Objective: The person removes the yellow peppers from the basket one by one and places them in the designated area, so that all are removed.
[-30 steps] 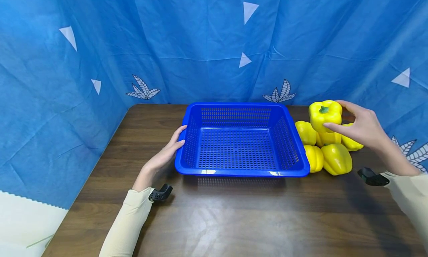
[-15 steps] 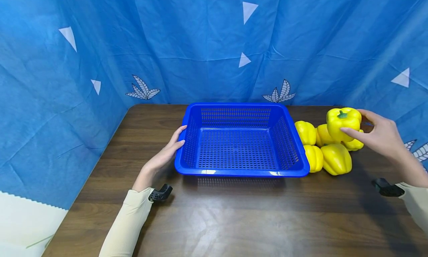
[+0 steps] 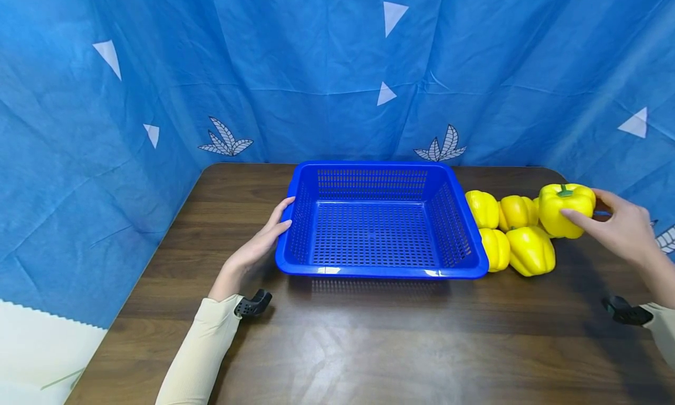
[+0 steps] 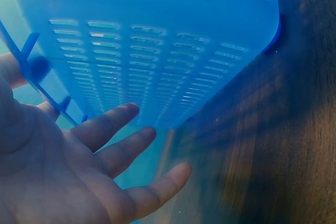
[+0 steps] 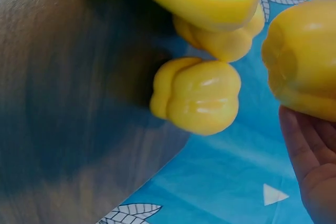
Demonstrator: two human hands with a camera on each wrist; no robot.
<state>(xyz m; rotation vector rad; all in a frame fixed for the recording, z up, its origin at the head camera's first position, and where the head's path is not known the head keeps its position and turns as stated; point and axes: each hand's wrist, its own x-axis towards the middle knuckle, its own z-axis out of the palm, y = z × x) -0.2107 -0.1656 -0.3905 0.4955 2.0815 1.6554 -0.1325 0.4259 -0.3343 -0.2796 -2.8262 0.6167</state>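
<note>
At the right of the head view, my right hand [image 3: 624,226] holds a yellow bell pepper [image 3: 566,213], stem up, thumb at its near side. It overlaps another yellow pepper behind it. In the right wrist view, the held pepper [image 5: 310,59] sits over my fingertips, apart from a pepper [image 5: 197,97] on the table. My left hand [image 3: 261,241] holds the left rim of a blue perforated basket [image 3: 369,272]. The left wrist view has the rim between the digits over it and several outstretched fingers [image 4: 126,156] under it. Nothing lies in the basket.
Several yellow peppers [image 3: 529,251] stand on the wooden table [image 3: 369,340], close by the basket's right side. A blue curtain [image 3: 327,71] hangs behind the table and along both sides.
My right hand has carried the pepper right and toward me, from over the pepper group to its right end, and lower. My left hand and the basket stay put.
</note>
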